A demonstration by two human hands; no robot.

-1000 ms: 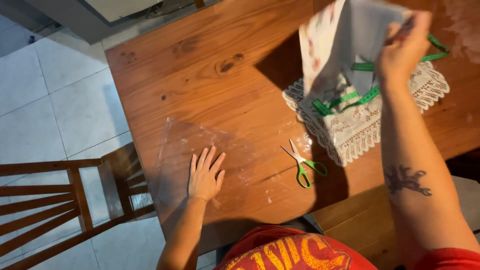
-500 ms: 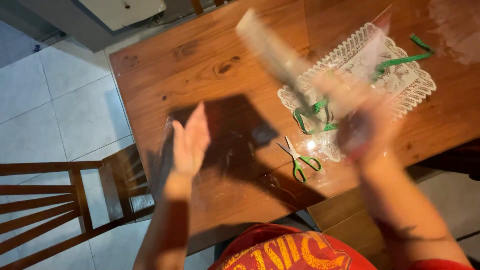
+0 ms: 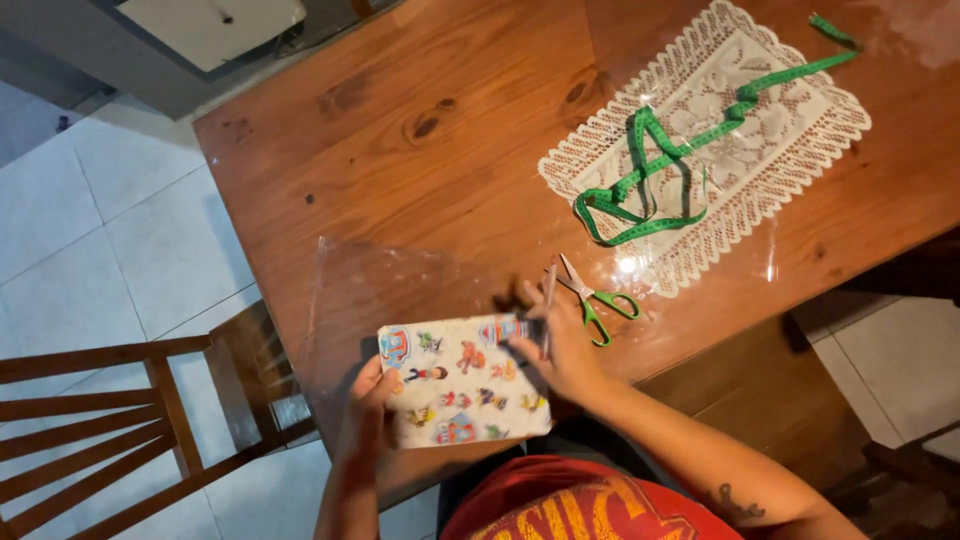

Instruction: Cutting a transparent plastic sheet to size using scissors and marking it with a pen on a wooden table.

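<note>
My left hand [image 3: 368, 400] comes up from the near edge of the table, wrist bent, its fingers closed on the left edge of a white piece of fabric printed with small cartoon figures [image 3: 462, 380]; my right hand [image 3: 558, 345] reaches in from the right, forearm slanting across my red shirt [image 3: 560, 505], fingers pinched together on the fabric's far right corner, so the piece is held flat between my 2 hands just above the wooden table [image 3: 400, 160]; a clear plastic sheet [image 3: 390, 285] lies on the wood under and beyond it; green-handled scissors [image 3: 592, 296] lie just right of my right hand, blades pointing left, not touched; farther right a white lace mat [image 3: 760, 150] carries a looped green measuring tape [image 3: 650, 180]; a wooden chair [image 3: 120, 420] stands to the near left on the pale tiled floor [image 3: 90, 230].
</note>
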